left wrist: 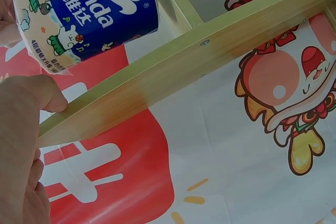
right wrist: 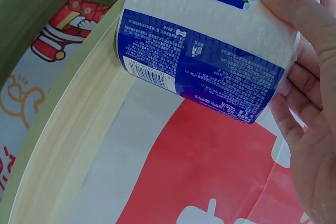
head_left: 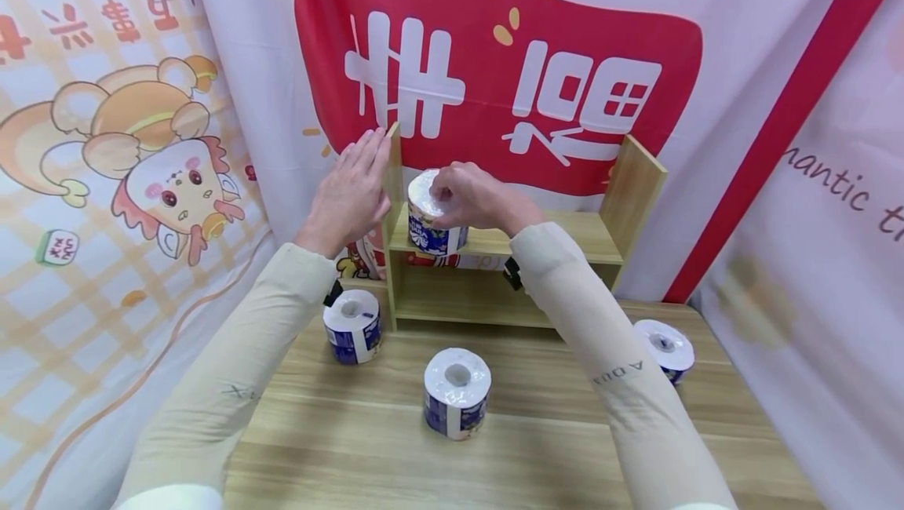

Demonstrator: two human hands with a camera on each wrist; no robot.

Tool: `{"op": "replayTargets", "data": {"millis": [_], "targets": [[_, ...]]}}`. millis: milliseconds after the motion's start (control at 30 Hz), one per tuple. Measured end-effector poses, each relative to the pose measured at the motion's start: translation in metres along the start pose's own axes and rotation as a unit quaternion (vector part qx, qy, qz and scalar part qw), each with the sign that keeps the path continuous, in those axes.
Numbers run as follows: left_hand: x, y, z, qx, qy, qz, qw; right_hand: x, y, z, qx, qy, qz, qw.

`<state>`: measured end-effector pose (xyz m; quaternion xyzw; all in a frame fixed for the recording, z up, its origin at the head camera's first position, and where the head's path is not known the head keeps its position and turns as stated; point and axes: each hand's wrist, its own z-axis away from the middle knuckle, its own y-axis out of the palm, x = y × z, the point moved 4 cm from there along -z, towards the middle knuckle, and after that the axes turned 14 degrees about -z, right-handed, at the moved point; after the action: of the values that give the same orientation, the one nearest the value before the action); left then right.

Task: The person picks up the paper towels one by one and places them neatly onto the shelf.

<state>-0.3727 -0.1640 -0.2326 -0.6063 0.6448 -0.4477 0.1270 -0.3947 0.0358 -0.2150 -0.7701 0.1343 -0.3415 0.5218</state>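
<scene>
A wrapped toilet paper roll (head_left: 427, 237), blue and white with Vinda lettering, stands at the left end of the upper board of a small wooden shelf (head_left: 558, 231). My right hand (head_left: 476, 194) grips this roll by its top, thumb on the near side in the right wrist view, other fingers partly hidden. Left of it, my left hand (head_left: 351, 192) rests against the shelf's left side panel (left wrist: 131, 80), its fingers straight and pointing up. In the left wrist view the left thumb (left wrist: 50, 92) lies at the panel's edge, close below the roll.
Three more toilet paper rolls stand on the wooden table: one left of the shelf (head_left: 353, 337), one in front (head_left: 457, 408), one at the right (head_left: 667, 349), partly behind the right sleeve. Printed cloth curtains (head_left: 798, 259) hang behind and on both sides.
</scene>
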Motion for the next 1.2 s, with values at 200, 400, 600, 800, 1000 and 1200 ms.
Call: {"op": "replayTargets", "data": {"millis": [200,400,600,800,1000,1200], "targets": [[0.0008,-0.0002,0.0004,0.002,-0.003,0.001,1.0,-0.0015,-0.0001,-0.0026,-0.002,0.014,0.003,1.0],[0.0002,0.0023,0.0027,0.012,-0.003,0.002,0.9999,-0.0045,0.0016,-0.0037,0.005,0.03,0.006,1.0],[-0.0002,0.003,0.004,0.014,-0.002,-0.003,0.9999,-0.0067,0.0032,-0.0036,0.002,0.03,0.008,1.0],[0.0005,0.0032,0.0042,0.016,0.0,-0.006,0.9999,-0.0085,0.0045,-0.0031,0.0,0.037,-0.001,0.999],[0.0022,0.0014,0.0034,0.016,0.003,-0.008,0.9998,-0.0059,0.0042,-0.0043,0.004,0.039,0.0,0.999],[0.0055,-0.0007,0.0024,0.013,0.001,-0.01,0.9999,0.0009,-0.005,-0.0034,0.001,0.036,-0.005,0.999]]}}
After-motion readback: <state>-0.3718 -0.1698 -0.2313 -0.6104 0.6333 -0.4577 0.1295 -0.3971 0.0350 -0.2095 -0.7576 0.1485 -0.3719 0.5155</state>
